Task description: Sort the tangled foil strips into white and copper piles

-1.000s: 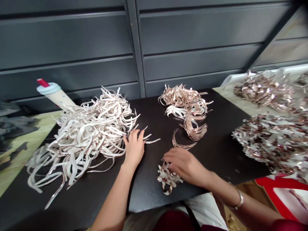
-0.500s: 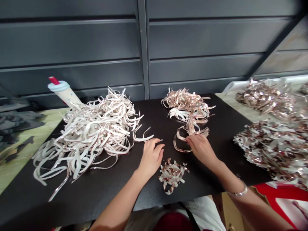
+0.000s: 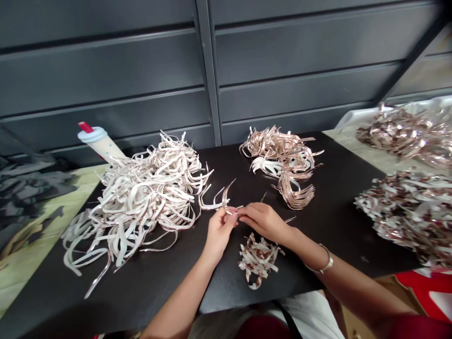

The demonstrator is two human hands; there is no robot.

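A curved strip (image 3: pixel 226 197) is pinched betw. the fingertips of the left hand (image 3: pixel 219 229) and right hand (image 3: pixel 263 220), both clenched on it, above the black board (image 3: pixel 328 216) near the middle of its front edge. A small crumpled bundle (image 3: pixel 259 256) lies just below the hands by the front edge (touching neither, as far as can be told). A big pale strip heap (image 3: pixel 141 197) is spread over the left part w/ a glue bottle (image 3: pixel 99 143) behind it at the back left corner, and a rose-gold pile (image 3: pixel 282 157) is seen toward the back edge.
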